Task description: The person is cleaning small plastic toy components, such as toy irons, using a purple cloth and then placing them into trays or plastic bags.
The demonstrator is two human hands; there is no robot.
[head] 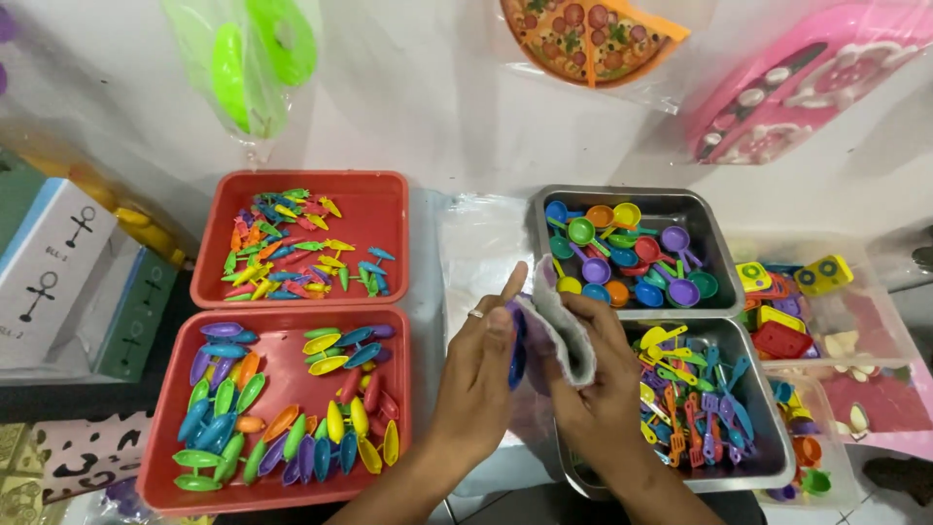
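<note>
My left hand [478,374] holds a small blue plastic piece [517,352] between thumb and fingers, a ring on one finger. My right hand [604,389] grips a grey cloth [562,331] and presses it against the blue piece. Both hands hover in the middle, between the red trays on the left and the metal trays on the right. Most of the blue piece is hidden by the cloth and fingers.
A near red tray [155,467] holds several coloured boat-shaped pieces. A far red tray [389,209] holds small coloured pieces. One metal tray [719,255] holds toy pans, another [777,467] toy utensils. Clear boxes [880,311] of toys stand right. Bagged toys hang above.
</note>
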